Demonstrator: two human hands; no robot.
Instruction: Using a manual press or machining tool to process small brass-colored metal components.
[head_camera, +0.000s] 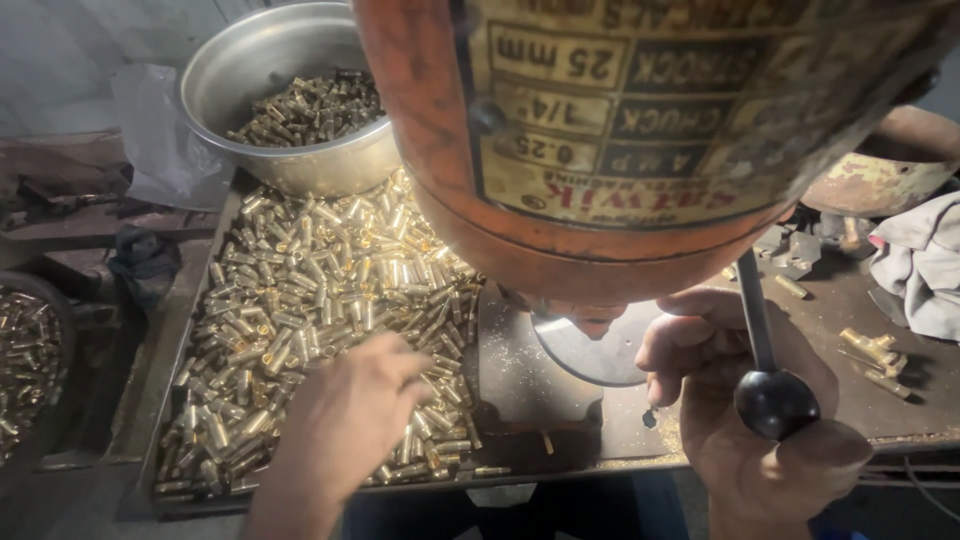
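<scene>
My left hand (345, 415) reaches palm down into a heap of small brass cylinders (300, 290) that fills a flat metal tray (150, 400); its fingertips touch the pieces, and I cannot tell whether it grips any. My right hand (740, 400) sits beside the black ball knob (776, 403) of a lever, fingers curled near a round metal plate (595, 350) under the machine. An orange drill-press head (620, 130) with a worn label plate hangs close over the bench and hides the spindle.
A steel bowl (250, 70) at the back left holds darker brass pieces. Another round pan (30, 370) of brass parts is at the far left. A few loose brass fittings (875, 355) and a grey rag (925, 260) lie at the right.
</scene>
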